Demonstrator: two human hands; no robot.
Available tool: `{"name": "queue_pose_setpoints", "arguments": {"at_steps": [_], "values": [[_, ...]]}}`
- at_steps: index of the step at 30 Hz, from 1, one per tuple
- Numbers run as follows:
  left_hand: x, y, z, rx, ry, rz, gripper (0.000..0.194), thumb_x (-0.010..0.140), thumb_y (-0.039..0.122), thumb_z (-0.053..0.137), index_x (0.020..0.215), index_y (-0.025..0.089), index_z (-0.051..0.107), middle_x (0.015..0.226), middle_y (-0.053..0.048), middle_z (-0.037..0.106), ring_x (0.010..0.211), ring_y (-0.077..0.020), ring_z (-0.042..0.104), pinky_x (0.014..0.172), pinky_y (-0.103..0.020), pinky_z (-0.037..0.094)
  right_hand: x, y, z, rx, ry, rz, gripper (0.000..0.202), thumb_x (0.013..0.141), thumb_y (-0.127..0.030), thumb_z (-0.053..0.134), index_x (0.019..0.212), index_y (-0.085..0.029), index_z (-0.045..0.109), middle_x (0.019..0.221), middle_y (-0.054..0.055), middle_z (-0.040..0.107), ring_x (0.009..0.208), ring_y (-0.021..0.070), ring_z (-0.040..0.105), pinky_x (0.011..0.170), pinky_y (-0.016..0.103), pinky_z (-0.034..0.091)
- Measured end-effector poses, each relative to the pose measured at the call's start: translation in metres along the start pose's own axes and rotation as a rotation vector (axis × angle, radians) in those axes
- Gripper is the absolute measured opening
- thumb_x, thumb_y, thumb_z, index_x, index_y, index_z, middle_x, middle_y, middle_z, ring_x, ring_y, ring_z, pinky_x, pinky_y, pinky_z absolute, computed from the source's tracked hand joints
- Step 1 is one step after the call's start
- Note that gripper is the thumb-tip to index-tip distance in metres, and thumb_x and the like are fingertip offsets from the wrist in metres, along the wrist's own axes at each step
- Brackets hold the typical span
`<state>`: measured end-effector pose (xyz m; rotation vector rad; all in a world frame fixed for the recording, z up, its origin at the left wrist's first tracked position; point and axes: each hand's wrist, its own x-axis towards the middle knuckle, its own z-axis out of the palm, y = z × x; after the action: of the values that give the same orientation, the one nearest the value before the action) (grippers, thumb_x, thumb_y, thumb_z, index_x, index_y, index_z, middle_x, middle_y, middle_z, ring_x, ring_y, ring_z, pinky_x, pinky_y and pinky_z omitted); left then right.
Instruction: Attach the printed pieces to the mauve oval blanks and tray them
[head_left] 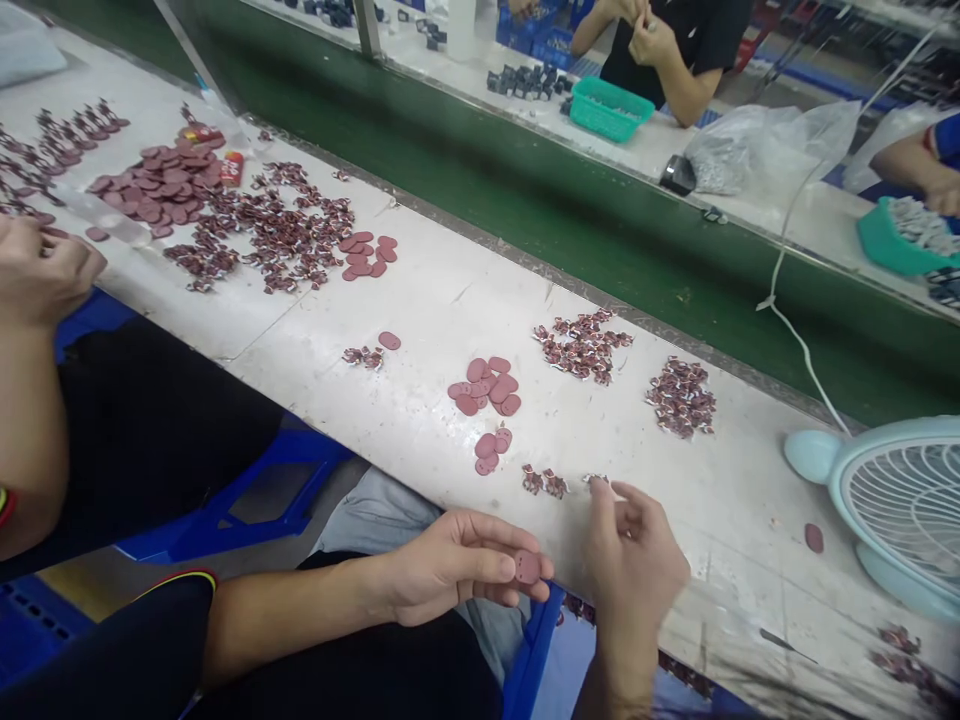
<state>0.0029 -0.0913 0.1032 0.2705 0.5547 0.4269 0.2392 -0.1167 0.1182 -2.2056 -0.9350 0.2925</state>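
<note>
My left hand (450, 567) pinches a reddish-brown oval disc (527, 568) between thumb and fingers, just over the table's near edge. The disc has small marks on its face. To its right, my right hand (637, 560) reaches down to the table, its curled fingertips at a small brown-and-white figure piece (597, 479), mostly covered by the fingers. Two similar figure pieces (544, 482) lie just left of it. Beyond my left hand are a small cluster of oval discs (491, 452) and a larger heap of discs (486, 386).
Figure heaps (583, 345) (681, 397) lie farther back on the white table (420, 290). A pale-blue fan (900, 500) stands right. At left, a co-worker's hand (45, 265) is near a big disc pile (161, 185). Beyond the green strip (480, 190), others work by green baskets (611, 108).
</note>
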Motion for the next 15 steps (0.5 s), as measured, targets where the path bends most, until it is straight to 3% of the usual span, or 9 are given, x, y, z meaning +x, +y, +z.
{"name": "queue_pose_setpoints", "arguments": {"at_steps": [2, 4, 7, 9, 11, 15], "values": [[-0.001, 0.001, 0.001, 0.000, 0.002, 0.003, 0.056, 0.073, 0.050, 0.130, 0.115, 0.021, 0.106, 0.130, -0.017, 0.103, 0.108, -0.0249, 0.100, 0.083, -0.021, 0.070, 0.023, -0.012, 0.006, -0.088, -0.075, 0.022, 0.057, 0.090, -0.078, 0.084, 0.115, -0.027, 0.088, 0.075, -0.004, 0.077, 0.085, 0.0297, 0.079, 0.095, 0.047, 0.064], [-0.002, 0.002, 0.001, 0.003, 0.006, 0.004, 0.055, 0.074, 0.048, 0.129, 0.115, 0.020, 0.106, 0.131, -0.017, 0.102, 0.108, -0.0251, 0.100, 0.083, -0.021, 0.070, 0.037, -0.020, 0.007, -0.121, -0.130, 0.043, 0.051, 0.085, -0.079, 0.080, 0.098, -0.030, 0.082, 0.077, 0.001, 0.080, 0.086, 0.0333, 0.078, 0.097, 0.054, 0.060], [-0.002, 0.001, -0.001, 0.011, 0.019, 0.014, 0.054, 0.073, 0.052, 0.129, 0.113, 0.023, 0.107, 0.131, -0.017, 0.103, 0.109, -0.0260, 0.100, 0.082, -0.022, 0.071, 0.031, -0.022, -0.005, -0.096, -0.122, 0.121, 0.042, 0.077, -0.074, 0.078, 0.088, -0.033, 0.075, 0.076, 0.006, 0.085, 0.080, 0.0374, 0.082, 0.092, 0.062, 0.065], [-0.001, -0.001, -0.003, 0.024, 0.035, 0.041, 0.053, 0.073, 0.053, 0.129, 0.112, 0.025, 0.107, 0.131, -0.017, 0.103, 0.109, -0.0272, 0.100, 0.083, -0.023, 0.071, 0.009, -0.019, -0.020, 0.025, -0.110, 0.177, 0.051, 0.078, -0.077, 0.084, 0.103, -0.033, 0.084, 0.087, 0.007, 0.093, 0.086, 0.0403, 0.091, 0.094, 0.067, 0.075], [0.002, -0.004, -0.006, 0.046, 0.039, 0.084, 0.052, 0.074, 0.051, 0.129, 0.114, 0.025, 0.108, 0.132, -0.017, 0.102, 0.111, -0.0287, 0.100, 0.084, -0.025, 0.072, -0.024, -0.015, -0.033, 0.262, -0.123, 0.233, 0.057, 0.080, -0.082, 0.095, 0.118, -0.039, 0.094, 0.096, 0.004, 0.099, 0.091, 0.0397, 0.097, 0.093, 0.066, 0.084], [0.005, -0.009, -0.008, 0.086, -0.025, 0.160, 0.053, 0.078, 0.051, 0.128, 0.120, 0.027, 0.108, 0.124, -0.014, 0.103, 0.109, -0.0260, 0.098, 0.087, -0.027, 0.073, -0.088, -0.014, -0.040, 0.513, -0.179, 0.303, 0.030, 0.077, -0.082, 0.103, 0.092, -0.056, 0.099, 0.088, -0.001, 0.098, 0.072, 0.0388, 0.095, 0.064, 0.059, 0.084]]}}
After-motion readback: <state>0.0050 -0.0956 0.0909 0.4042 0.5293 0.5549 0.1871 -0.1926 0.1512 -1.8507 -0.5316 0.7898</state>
